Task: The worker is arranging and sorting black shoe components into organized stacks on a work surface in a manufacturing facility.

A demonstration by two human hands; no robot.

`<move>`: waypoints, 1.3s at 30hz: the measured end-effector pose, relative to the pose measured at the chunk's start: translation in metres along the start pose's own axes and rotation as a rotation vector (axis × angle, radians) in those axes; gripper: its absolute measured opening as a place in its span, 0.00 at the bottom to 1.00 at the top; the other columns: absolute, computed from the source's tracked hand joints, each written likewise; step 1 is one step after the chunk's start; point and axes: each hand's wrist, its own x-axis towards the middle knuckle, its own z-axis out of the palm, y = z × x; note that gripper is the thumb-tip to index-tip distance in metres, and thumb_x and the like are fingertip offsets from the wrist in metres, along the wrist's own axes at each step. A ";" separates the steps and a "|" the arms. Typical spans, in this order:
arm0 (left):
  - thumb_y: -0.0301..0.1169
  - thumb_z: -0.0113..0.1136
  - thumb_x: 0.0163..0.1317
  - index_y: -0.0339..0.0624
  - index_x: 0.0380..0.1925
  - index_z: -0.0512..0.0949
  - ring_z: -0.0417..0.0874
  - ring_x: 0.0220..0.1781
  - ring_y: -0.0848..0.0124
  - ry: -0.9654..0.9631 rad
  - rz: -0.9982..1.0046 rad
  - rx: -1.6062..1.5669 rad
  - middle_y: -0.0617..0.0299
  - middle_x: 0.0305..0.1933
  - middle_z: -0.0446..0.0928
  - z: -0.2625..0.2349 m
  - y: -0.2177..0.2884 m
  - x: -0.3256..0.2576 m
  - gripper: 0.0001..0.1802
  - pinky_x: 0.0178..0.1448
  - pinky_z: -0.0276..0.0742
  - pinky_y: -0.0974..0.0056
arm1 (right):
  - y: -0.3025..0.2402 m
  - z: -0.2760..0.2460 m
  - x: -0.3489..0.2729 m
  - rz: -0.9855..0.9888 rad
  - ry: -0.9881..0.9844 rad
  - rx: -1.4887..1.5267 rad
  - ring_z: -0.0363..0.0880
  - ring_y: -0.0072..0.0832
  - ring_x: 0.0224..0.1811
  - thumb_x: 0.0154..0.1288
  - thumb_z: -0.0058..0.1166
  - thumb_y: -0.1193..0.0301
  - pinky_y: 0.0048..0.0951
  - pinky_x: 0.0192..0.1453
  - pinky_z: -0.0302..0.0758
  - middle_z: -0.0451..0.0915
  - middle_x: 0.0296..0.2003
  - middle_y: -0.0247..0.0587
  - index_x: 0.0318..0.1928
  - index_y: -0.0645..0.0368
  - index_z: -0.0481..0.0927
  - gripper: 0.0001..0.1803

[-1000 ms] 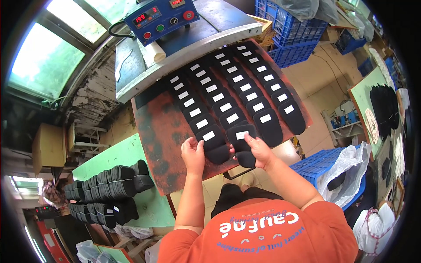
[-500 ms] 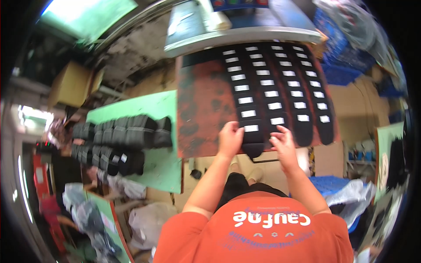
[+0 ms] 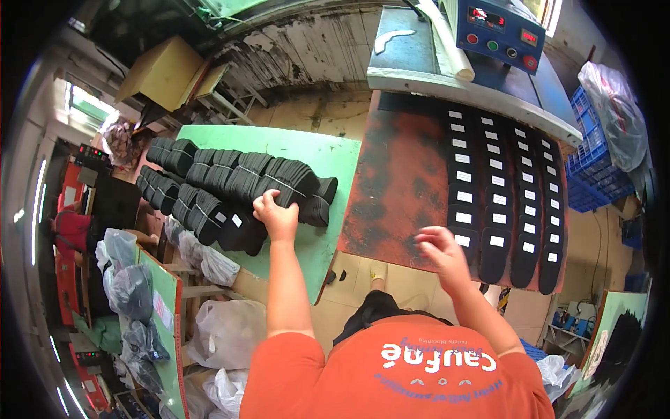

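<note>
My left hand (image 3: 278,219) reaches over the green table, fingers apart and curved. It is at the near side of the bundled stacks of black, round-ended flat pieces (image 3: 283,178), beside a shorter stack (image 3: 241,234) bearing a white label. Whether the fingertips touch the stacks I cannot tell. Over the near part of the red board (image 3: 391,209) hovers my right hand (image 3: 444,257), its fingers loosely bent and apart with nothing in them. To its right lie several overlapping rows of black pieces (image 3: 494,262), each piece with a white label. They look like insoles.
Behind the red board stands a blue machine (image 3: 419,52) with a control box (image 3: 497,31) of lit displays and buttons. The green table (image 3: 307,255) is on the left. Blue crates (image 3: 593,174) stand at the right; plastic bags (image 3: 227,332) lie below left.
My left hand has gone from the leftmost labelled row to the stacks on the green table. My right hand has drawn away from the rows. The view has swung left.
</note>
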 end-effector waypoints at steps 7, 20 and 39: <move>0.21 0.62 0.35 0.47 0.34 0.74 0.64 0.46 0.59 0.125 0.753 -0.120 0.58 0.39 0.64 -0.017 0.077 -0.078 0.21 0.52 0.59 0.55 | -0.001 0.102 0.086 0.073 -0.020 0.960 0.68 0.33 0.54 0.57 0.60 0.60 0.41 0.57 0.67 0.65 0.54 0.42 0.65 0.47 0.41 0.45; 0.20 0.62 0.45 0.37 0.32 0.77 0.73 0.39 0.57 -0.337 0.721 -0.562 0.56 0.35 0.74 -0.006 0.111 -0.025 0.11 0.45 0.71 0.59 | 0.028 0.062 0.111 0.006 -0.020 0.711 0.65 0.33 0.57 0.58 0.58 0.62 0.37 0.61 0.63 0.63 0.55 0.44 0.63 0.51 0.46 0.41; 0.23 0.51 0.53 0.39 0.34 0.73 0.73 0.42 0.52 -0.430 0.263 0.226 0.54 0.35 0.73 -0.029 -0.118 -0.069 0.07 0.44 0.67 0.53 | 0.037 0.109 0.089 0.399 -0.155 0.661 0.71 0.36 0.52 0.59 0.51 0.60 0.39 0.56 0.72 0.69 0.50 0.45 0.59 0.53 0.59 0.29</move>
